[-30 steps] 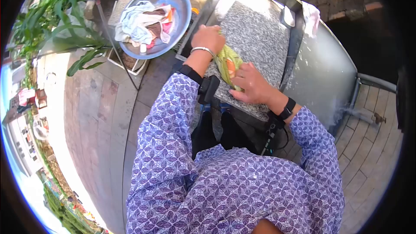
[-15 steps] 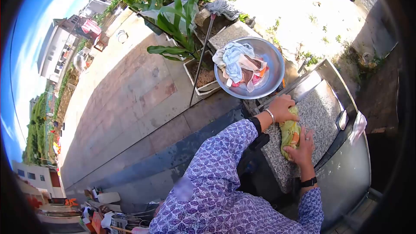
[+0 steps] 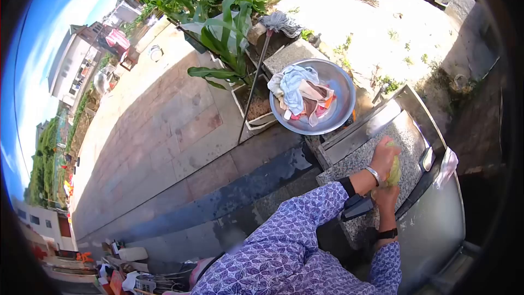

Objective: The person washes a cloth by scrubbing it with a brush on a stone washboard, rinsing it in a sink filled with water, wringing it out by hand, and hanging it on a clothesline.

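A bunched yellow-green cloth is squeezed between my two hands above a speckled granite slab. My left hand, with a silver bracelet at the wrist, closes around its upper part. Just below, my right hand, wearing a black watch, grips the lower part. Most of the cloth is covered by my fingers. At the slab's right side lies a pale block-like object, its kind unclear.
Up and left of the slab, a metal basin holds several wet-looking cloths. A mop leans by the potted plants. One whitish cloth hangs over the metal edge on the right.
Both hands have moved to the right and closer together. The cloth, earlier spread along the slab under open fingers, is now bunched up inside my closed hands.
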Motion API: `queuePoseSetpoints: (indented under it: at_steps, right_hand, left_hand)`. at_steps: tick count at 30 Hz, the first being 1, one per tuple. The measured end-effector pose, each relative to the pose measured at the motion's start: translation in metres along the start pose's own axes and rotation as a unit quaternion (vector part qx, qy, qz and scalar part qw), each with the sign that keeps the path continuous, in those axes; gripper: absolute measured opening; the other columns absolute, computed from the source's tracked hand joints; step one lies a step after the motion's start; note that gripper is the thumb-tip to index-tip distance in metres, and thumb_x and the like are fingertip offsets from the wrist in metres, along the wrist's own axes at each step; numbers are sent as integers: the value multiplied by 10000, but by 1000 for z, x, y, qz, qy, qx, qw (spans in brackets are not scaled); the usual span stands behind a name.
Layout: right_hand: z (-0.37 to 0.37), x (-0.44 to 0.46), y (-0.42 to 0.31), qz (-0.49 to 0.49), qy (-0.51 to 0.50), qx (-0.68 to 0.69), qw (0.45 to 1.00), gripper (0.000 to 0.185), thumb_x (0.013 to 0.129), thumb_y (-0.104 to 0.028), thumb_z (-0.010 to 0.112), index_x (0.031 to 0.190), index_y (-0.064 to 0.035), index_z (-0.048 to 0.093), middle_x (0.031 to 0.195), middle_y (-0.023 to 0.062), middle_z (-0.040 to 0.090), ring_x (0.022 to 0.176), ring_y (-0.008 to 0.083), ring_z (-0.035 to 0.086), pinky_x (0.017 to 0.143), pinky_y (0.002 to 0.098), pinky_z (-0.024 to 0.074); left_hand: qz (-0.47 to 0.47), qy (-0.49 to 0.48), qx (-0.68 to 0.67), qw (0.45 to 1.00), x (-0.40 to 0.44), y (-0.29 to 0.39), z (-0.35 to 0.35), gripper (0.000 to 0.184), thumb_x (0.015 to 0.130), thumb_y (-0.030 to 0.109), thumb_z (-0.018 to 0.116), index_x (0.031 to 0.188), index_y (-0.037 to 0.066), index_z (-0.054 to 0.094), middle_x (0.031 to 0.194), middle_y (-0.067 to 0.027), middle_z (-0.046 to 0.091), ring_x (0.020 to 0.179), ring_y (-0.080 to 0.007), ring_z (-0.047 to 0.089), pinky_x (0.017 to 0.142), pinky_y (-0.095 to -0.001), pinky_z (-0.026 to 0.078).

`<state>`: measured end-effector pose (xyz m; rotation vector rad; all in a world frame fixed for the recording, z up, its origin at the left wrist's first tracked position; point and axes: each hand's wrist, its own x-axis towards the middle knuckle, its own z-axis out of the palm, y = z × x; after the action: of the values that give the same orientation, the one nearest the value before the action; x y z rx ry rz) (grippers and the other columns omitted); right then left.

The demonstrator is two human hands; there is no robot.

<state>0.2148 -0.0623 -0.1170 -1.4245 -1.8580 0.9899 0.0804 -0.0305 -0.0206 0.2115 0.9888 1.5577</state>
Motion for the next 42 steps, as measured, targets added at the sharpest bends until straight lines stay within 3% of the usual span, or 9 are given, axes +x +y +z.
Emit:
queuePoseSetpoints:
  at_steps: [5,8,11,14,21,27,30,36,42]
  right_hand:
    - [0,17,-5,-108,161,-30,981,377,701,-30,661,1072,17,617,955,190,655,861,377,643,759,421,499]
    - [-4,6,12,54,199,-79,975,338,768,-56,623,1104,-11,615,1034,180,645,902,331,648,752,409,502]
    - [-17,-4,33,201,23,236,950,379,847,-206,625,1193,-61,570,1149,136,613,980,284,624,748,409,518]
    - [-35,-21,-22,224,-52,587,776,490,863,-225,578,1317,-85,459,1309,117,510,1147,322,549,897,507,497]
    - [-80,-25,-49,99,-62,763,636,561,911,-384,572,1316,-17,448,1368,157,467,1265,341,440,1082,514,314]
    - [-90,3,-16,87,49,706,701,380,937,-388,565,945,-12,624,904,164,671,883,318,655,789,465,540]
    - [-110,1,-90,58,95,675,730,416,919,-363,609,647,-128,399,604,50,471,586,205,524,620,369,504]
    - [-99,-28,-144,-68,-41,462,884,437,877,-433,654,662,-79,517,575,14,496,513,103,472,510,282,418]
    - [-50,-63,-125,-290,-263,146,909,506,851,-434,660,572,-59,464,507,76,442,455,272,467,476,357,383]
  left_hand:
    - [16,138,-104,985,26,-32,-6,221,805,82,602,1019,62,554,775,-43,566,635,-148,544,565,-292,451]
    - [95,109,-17,989,23,-10,-10,217,833,103,602,1044,76,554,750,-44,555,606,-160,569,551,-298,467]
    - [14,15,-50,999,-18,20,-3,209,867,123,604,1063,77,550,736,-53,555,583,-182,599,544,-307,488]
    - [-57,-80,-126,987,-38,10,-4,179,893,152,604,1042,77,539,685,-63,560,559,-201,605,533,-322,500]
    - [-106,-158,-127,974,-41,13,-26,149,887,138,601,999,67,535,630,-50,543,522,-173,574,516,-312,499]
    - [-141,-242,44,959,-60,30,-16,191,861,165,666,981,49,573,635,-62,563,492,-158,568,474,-296,473]
    - [-137,-206,138,959,-52,30,-25,162,859,179,677,893,38,606,631,-48,557,474,-149,564,435,-306,462]
    - [-81,-134,191,969,-32,19,-20,286,869,292,693,779,53,563,616,-27,523,466,-143,523,420,-305,438]
    - [-133,-121,256,950,-21,3,-23,280,887,296,666,759,73,554,627,-25,511,479,-139,492,434,-304,431]
